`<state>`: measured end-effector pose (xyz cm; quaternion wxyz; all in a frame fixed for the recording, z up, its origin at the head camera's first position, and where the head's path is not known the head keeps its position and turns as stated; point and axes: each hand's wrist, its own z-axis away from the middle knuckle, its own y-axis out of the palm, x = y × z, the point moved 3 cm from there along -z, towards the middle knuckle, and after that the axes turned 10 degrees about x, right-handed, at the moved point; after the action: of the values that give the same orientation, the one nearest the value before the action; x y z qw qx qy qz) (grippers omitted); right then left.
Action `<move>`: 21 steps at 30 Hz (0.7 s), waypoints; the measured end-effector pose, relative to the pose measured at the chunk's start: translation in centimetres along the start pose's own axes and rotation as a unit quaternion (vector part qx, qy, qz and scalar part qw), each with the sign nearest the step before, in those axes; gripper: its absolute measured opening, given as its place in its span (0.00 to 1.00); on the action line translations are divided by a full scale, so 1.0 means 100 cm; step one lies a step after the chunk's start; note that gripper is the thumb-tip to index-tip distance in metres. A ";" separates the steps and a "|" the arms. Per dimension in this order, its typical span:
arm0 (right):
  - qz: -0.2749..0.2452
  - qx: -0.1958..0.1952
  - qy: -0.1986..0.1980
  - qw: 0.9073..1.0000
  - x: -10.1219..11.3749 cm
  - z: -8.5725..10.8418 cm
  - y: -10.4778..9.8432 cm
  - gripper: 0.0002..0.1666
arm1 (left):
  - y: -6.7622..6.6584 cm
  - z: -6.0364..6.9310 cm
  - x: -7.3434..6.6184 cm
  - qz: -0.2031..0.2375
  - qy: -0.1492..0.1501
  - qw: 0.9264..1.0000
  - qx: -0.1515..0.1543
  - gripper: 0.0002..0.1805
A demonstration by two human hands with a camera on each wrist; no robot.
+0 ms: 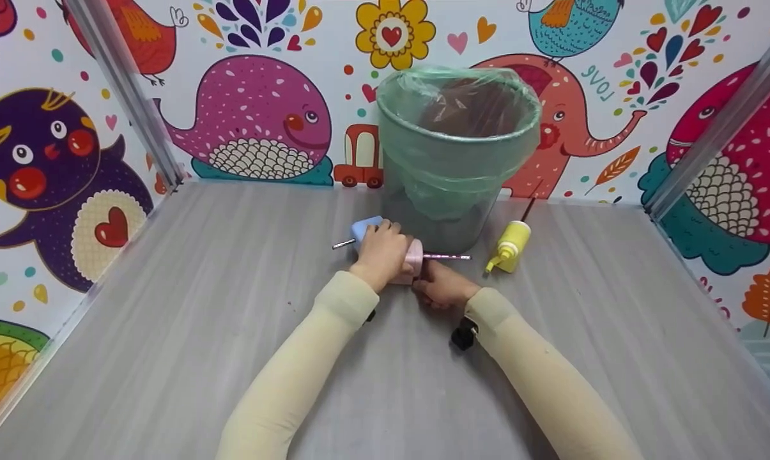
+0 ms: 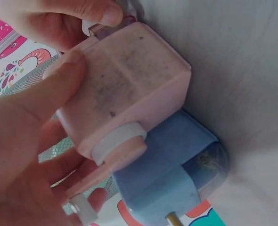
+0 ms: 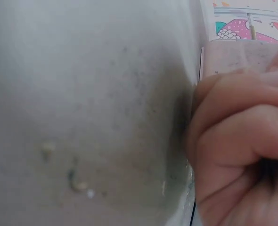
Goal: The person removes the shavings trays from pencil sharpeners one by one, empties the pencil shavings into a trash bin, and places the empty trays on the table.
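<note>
My left hand [image 1: 385, 252] grips a pink hand-crank pencil sharpener [image 2: 125, 75], its thumb across one dark-smudged face. The crank with its white collar juts out below. At the sharpener's other end my right hand [image 1: 445, 284] has curled fingers, pinching a small translucent part there; the fingers hide most of it. A patterned pencil [image 1: 448, 257] sticks out to the right of the pink body. Just behind stands a blue pencil sharpener [image 2: 158, 165], with shavings visible in its clear compartment and a pencil [image 1: 344, 244] poking out at the left.
A bin [image 1: 461, 160] lined with a green bag stands right behind the hands. To its right is a yellow pencil sharpener [image 1: 512, 239] with a dark pencil [image 1: 528, 209] in it. Crumbs [image 3: 75, 183] lie on the grey tabletop [image 1: 199, 287]; patterned walls enclose it.
</note>
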<state>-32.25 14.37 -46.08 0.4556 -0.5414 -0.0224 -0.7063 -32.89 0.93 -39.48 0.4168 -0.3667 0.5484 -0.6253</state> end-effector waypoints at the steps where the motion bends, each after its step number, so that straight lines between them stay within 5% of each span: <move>1: -0.005 0.000 0.001 1.000 0.000 0.000 0.000 0.04 | 0.000 0.000 0.000 0.000 0.001 1.000 -0.001 0.32; 21: 0.008 -0.013 0.012 1.000 -0.003 0.006 -0.001 0.07 | 0.001 0.002 0.001 -0.009 0.015 1.000 -0.006 0.29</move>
<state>-31.92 14.89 -45.99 0.4549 -0.5389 -0.0035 -0.7090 -32.75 0.81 -39.54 0.4010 -0.3646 0.5548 -0.6312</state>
